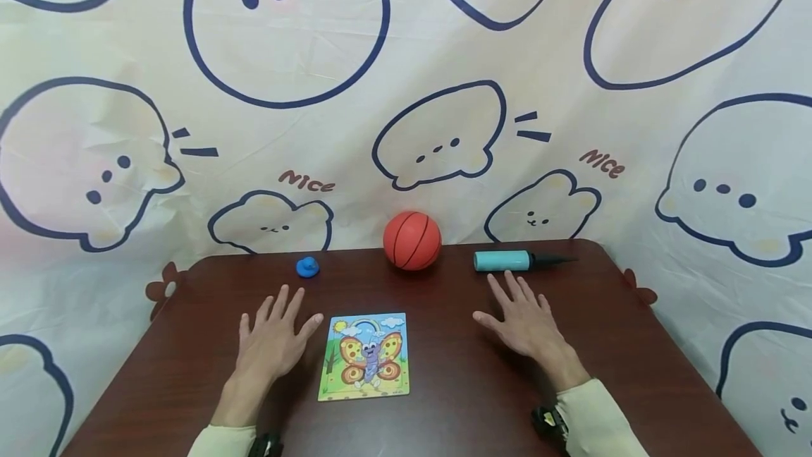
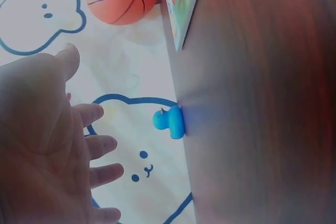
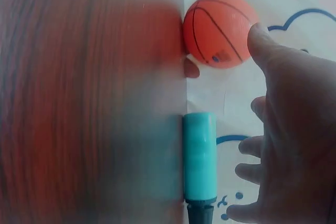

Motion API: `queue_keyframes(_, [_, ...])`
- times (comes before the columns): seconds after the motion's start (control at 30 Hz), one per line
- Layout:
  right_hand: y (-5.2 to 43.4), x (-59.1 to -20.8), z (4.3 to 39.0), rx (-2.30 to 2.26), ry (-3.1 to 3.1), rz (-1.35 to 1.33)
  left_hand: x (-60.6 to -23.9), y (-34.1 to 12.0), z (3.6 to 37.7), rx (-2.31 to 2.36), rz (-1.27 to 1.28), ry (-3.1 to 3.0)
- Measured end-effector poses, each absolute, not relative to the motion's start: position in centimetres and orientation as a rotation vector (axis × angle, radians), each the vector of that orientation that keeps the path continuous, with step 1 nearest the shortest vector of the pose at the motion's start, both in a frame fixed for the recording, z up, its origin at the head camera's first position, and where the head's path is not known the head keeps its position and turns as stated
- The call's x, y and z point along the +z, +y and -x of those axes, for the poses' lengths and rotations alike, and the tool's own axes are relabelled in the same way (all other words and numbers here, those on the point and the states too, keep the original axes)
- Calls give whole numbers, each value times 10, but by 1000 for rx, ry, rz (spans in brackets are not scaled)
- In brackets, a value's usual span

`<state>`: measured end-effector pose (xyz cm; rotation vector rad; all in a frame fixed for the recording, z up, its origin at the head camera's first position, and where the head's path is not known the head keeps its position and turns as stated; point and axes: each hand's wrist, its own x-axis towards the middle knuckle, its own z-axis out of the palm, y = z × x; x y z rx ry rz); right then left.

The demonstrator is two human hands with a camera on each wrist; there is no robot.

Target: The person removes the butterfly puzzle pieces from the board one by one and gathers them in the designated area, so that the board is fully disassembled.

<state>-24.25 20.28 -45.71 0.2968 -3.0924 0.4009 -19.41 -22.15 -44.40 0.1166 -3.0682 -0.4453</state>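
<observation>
My left hand (image 1: 271, 348) is held over the table's left side with its fingers spread and nothing in them. Just beyond its fingertips sits a small blue rubber duck (image 2: 170, 121). On the other side, my right hand (image 1: 523, 319) is also spread and holds nothing. Its fingertips point at a turquoise hand pump (image 1: 502, 261) with a black nozzle, lying on its side. An orange toy basketball (image 1: 412, 240) with black lines stands at the back, between the duck and the pump. A butterfly picture puzzle board (image 1: 364, 358) lies flat between the hands.
The dark brown wooden table (image 1: 457, 400) ends at the back against a pale cloth (image 1: 444, 210) printed with cartoon outlines. Duck, ball and pump stand close to that back edge. Brown flower shapes (image 1: 166, 290) show beside the table's far corners.
</observation>
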Motion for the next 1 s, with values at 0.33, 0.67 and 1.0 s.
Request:
queue_keyframes(0.33, [172,-459,241,411,-2995,-477,-449,-215,188,-443,-140,-3114])
queue_keyframes(0.67, [138,-463,240,502,-3004,-582,-453,-205,186,-488,-129,-3153])
queue_keyframes(1.0, [100,-468,244,613,-3029,-667,-461,-203,190,-507,-104,-3201])
